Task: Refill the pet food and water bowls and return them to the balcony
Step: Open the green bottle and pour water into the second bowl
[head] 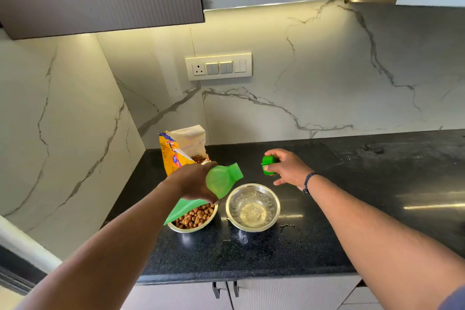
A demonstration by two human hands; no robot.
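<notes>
Here, green bottle [221, 180] in curled left fingers [201, 184], cap [268, 165] in right fingers [274, 158].

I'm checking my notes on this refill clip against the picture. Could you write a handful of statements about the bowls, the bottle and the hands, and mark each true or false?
1. The left hand holds a green bottle tilted over the counter. True.
2. The right hand is empty. False: it holds the green cap.
3. The left bowl holds brown kibble. True.
4. The right bowl is filled with kibble. False: it holds only clear water.
5. The pet food bag lies flat and sealed. False: it stands open in the corner, with kibble showing.
6. Both bowls sit on the black counter. True.
</notes>
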